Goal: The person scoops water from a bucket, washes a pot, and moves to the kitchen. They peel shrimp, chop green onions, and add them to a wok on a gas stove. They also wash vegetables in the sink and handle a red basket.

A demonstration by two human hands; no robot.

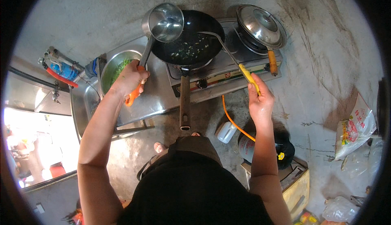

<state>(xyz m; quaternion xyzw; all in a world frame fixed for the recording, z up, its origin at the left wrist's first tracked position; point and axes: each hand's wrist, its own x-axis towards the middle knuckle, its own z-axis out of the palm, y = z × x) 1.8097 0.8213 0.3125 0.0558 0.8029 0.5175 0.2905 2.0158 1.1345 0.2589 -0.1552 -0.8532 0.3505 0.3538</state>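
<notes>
My left hand point(131, 80) grips the orange handle of a metal ladle point(163, 22), whose deep bowl is held over the left rim of a black wok point(210, 26). The ladle's bowl looks to have water in it, though reflections make this hard to tell. In my right hand point(261, 95) is the yellow handle of a metal spatula point(226, 48), its head reaching into the wok. Small chopped pieces point(189, 49) lie scattered across the wok's bottom. Beneath my left wrist, a steel basin point(107, 69) holds green leafy vegetables point(122, 66).
The wok rests on a gas stove point(226, 75), its long handle point(184, 102) pointing towards me. A lidded pan point(262, 26) occupies the right burner. At left are a sink point(82, 102) and a tap point(55, 95). An orange hose point(229, 115) runs down to a gas cylinder point(246, 147).
</notes>
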